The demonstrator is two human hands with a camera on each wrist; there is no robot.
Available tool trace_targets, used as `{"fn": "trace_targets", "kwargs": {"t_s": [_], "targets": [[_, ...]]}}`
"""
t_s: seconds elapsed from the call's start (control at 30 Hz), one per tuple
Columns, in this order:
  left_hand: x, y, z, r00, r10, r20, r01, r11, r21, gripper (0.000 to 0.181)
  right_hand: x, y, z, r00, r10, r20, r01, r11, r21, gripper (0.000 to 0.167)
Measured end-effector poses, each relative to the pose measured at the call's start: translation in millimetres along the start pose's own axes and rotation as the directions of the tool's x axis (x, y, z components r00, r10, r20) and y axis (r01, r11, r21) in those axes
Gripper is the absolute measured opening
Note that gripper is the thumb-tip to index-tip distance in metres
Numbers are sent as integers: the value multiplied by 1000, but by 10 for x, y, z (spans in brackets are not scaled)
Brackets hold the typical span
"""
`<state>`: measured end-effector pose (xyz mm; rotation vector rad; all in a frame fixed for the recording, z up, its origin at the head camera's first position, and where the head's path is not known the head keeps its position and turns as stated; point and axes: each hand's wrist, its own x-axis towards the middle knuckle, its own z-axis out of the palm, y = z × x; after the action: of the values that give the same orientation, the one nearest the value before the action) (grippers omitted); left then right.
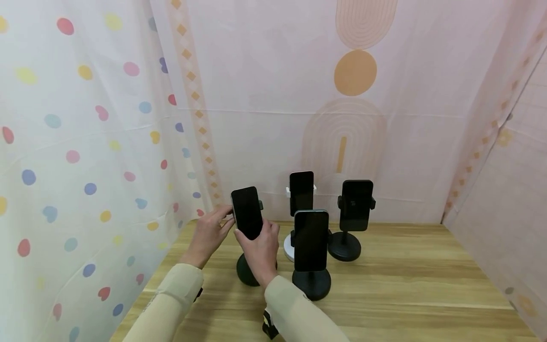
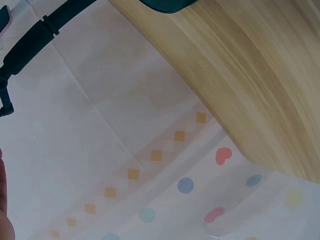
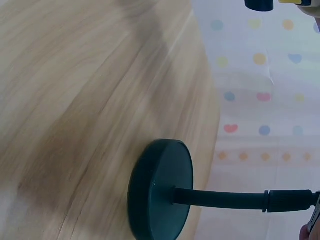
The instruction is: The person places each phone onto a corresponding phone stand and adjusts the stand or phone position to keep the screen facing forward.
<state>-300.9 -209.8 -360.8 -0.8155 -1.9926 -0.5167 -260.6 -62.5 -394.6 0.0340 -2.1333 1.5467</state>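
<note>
On the left of the table in the head view, a black-screened phone leans at a dark green phone holder. My right hand grips the phone's lower end, its thumb over the front. My left hand is at the phone's left edge, where its fingers and thumb pinch the holder's clamp arm. The holder's round base and stem show in the right wrist view. In the left wrist view the stem rises to a clamp, and only a sliver of left hand appears.
Other phones stand in holders to the right: a front phone on a black base, a back phone on a white stand, and a right phone on a black stand. Patterned curtains enclose the wooden table.
</note>
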Motion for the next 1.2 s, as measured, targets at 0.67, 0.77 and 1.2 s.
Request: {"fn": "trace_targets", "kwargs": {"t_s": [0.67,0.77,1.2], "targets": [[-35,-32,-8,995,101,-3,-101,994,32,42,103,99,-25,997,-63,-38,59,994,-93,71],[-26,1,-7,998,65,5,-65,998,17,39,95,86,-41,999,-38,-9,37,997,-67,73],[127,141,15,723,-572,387,668,723,-177,43,60,58,-39,999,16,31,-15,999,-28,73]]}}
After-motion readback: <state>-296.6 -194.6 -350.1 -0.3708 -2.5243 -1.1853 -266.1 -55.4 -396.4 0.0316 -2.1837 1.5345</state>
